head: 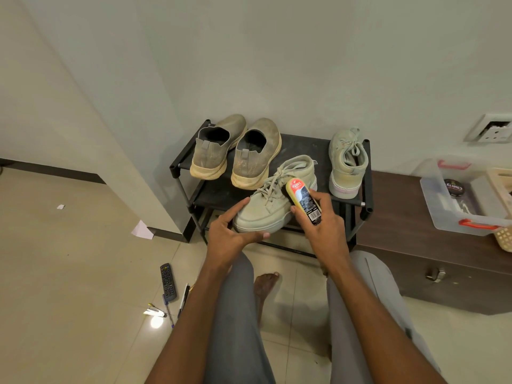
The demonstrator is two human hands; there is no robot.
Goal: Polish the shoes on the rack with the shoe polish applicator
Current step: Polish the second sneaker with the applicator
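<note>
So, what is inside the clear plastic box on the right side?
Inside the clear box lies a round black polish tin with a label. A basket covers the box's right part, so anything there is hidden.

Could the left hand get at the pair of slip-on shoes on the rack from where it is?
Probably yes. The left hand grips the toe of the laced shoe, and the slip-on shoes sit just behind with nothing between, though it would have to let go first.
</note>
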